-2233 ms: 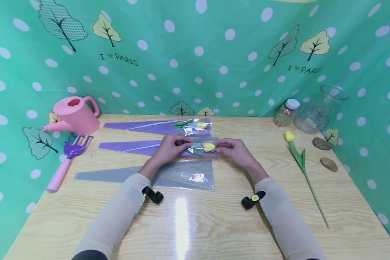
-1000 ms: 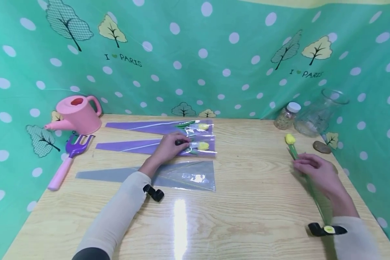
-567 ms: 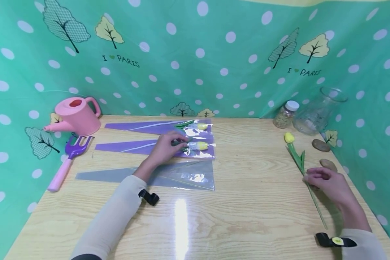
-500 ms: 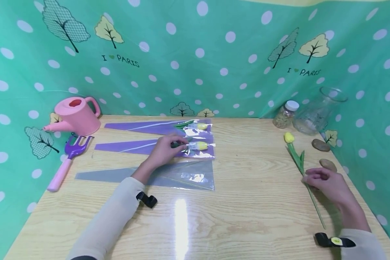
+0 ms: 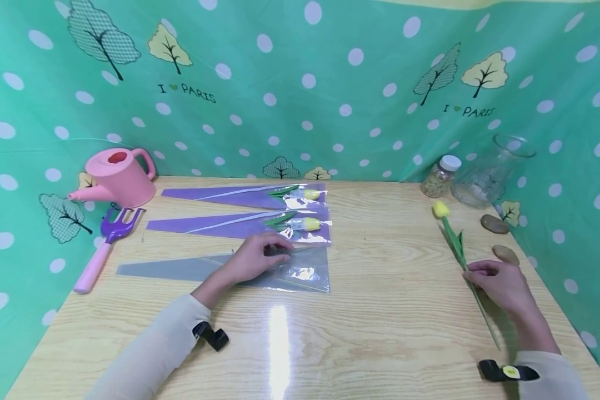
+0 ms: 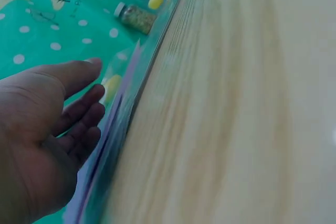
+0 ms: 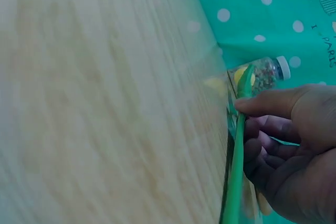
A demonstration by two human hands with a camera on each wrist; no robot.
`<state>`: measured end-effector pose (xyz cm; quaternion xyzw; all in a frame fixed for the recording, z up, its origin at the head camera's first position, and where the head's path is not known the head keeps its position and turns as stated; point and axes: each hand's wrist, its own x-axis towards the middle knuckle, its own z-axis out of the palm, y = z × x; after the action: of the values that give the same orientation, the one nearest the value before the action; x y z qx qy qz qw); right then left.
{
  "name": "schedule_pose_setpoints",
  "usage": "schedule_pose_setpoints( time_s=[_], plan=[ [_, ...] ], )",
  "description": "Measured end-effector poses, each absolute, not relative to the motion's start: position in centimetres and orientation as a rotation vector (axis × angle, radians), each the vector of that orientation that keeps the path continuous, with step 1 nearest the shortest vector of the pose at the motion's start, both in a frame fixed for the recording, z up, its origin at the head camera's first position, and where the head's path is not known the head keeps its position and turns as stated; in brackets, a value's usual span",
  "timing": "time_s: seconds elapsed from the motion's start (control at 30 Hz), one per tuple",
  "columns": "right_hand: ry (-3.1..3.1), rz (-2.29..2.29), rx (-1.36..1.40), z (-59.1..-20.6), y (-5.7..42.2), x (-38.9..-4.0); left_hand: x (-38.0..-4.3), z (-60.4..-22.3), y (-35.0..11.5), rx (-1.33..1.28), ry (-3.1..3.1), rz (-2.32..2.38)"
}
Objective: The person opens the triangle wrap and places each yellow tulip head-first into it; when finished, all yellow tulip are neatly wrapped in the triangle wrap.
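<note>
My right hand (image 5: pixel 502 282) pinches the green stem of a yellow tulip (image 5: pixel 459 256) between thumb and fingers, at the table's right side. In the right wrist view the stem (image 7: pixel 237 166) runs down past the fingertips. My left hand (image 5: pixel 258 256) is over the grey transparent flower sleeve (image 5: pixel 165 269), fingers loosely bent and holding nothing. The left wrist view shows a gap between its thumb and fingers (image 6: pixel 86 124). Just beyond lies a purple sleeve (image 5: pixel 195 225) with a yellow tulip (image 5: pixel 310 224) inside. Farther back is another purple sleeve (image 5: pixel 215 193) containing a tulip (image 5: pixel 311 194).
A pink watering can (image 5: pixel 125 180) and a purple hand fork (image 5: pixel 111 233) are at the left. On the right stand a white-capped jar (image 5: pixel 437 180) of small bits and a glass vase (image 5: pixel 482 178), with two stones (image 5: pixel 494 224) nearby. A polka-dot cloth (image 5: pixel 300 111) hangs behind.
My right hand left the middle purple sleeve, went to the loose tulip on the right and now pinches its stem. My left hand moved from that sleeve toward me, over the grey one.
</note>
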<state>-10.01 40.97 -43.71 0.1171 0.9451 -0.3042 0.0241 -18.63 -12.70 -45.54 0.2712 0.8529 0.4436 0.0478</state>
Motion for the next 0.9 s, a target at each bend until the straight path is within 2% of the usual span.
schedule_pose_setpoints(
  time_s=[0.27, 0.5, 0.9],
  plan=[
    [2.874, -1.075, 0.331, -43.2, 38.7, -11.0, -18.1, -46.5, -12.4, 0.858, 2.601, 1.274],
    [2.894, -1.061, 0.315, -43.6, 36.7, -12.1, -18.0, -47.0, -12.1, 0.991, 2.683, 1.163],
    [2.881, -1.125, 0.302, -44.1, 35.2, -13.2, -17.8, -46.7, -12.2, 0.963, 2.669, 1.207]
  ],
)
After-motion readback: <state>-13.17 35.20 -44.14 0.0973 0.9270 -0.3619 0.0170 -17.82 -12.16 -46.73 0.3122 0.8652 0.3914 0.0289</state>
